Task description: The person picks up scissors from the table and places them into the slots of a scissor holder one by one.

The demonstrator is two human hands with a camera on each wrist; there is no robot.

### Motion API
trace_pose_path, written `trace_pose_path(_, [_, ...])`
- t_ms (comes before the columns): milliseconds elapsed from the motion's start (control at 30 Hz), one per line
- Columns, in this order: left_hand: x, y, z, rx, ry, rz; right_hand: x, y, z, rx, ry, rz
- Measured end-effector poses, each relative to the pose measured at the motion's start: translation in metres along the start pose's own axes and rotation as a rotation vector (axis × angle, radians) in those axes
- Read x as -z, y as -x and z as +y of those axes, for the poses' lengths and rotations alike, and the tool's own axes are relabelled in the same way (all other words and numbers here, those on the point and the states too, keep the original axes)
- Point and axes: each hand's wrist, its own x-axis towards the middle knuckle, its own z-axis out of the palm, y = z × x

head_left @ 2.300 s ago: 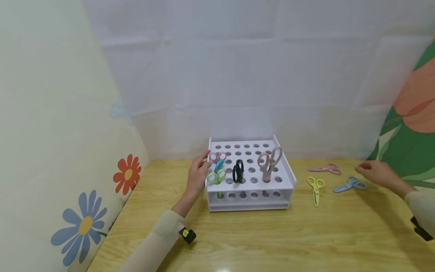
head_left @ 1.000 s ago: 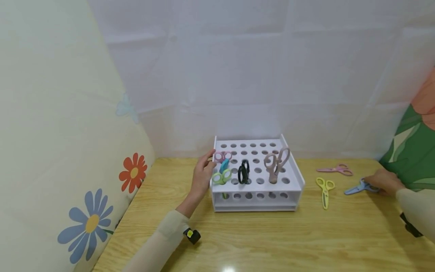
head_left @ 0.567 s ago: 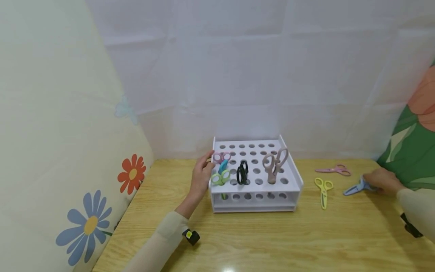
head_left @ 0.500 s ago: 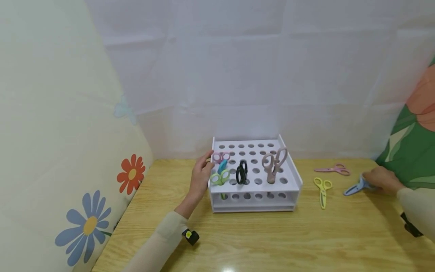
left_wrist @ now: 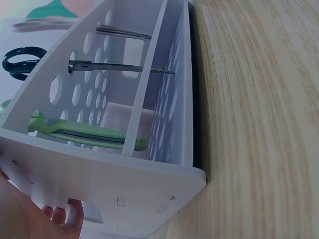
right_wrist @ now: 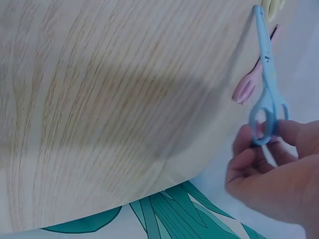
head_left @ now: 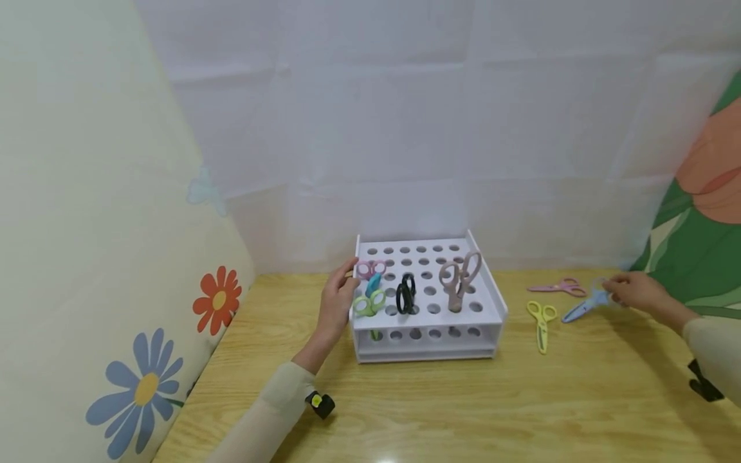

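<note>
In the head view, the right hand covers part of the handle of the blue scissors, whose loops are blurred. The top of the rack hides the blades of the turquoise scissors. The left sleeve is cut off by the bottom edge, the right sleeve by the right. The left wrist view crops the left hand and the handle of the green scissors. In the right wrist view, the top edge cuts off the yellow scissors, and the blue pair partly hides the loose pink scissors.
</note>
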Motion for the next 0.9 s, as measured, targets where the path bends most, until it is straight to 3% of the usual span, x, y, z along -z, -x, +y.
trace_pose_path(433, [0.0, 0.0, 0.0, 0.001, 0.019, -0.003, -0.001, 0.002, -0.034, 0.208, 0.04, 0.139])
trace_pose_path(633, [0.0, -0.001, -0.002, -0.042, 0.024, 0.016, 0.001, 0.002, -0.052, 0.236, 0.07, 0.186])
trace_pose_path(900, [0.0, 0.0, -0.002, -0.039, 0.017, 0.013, 0.008, 0.003, -0.079, 0.237, 0.065, 0.251])
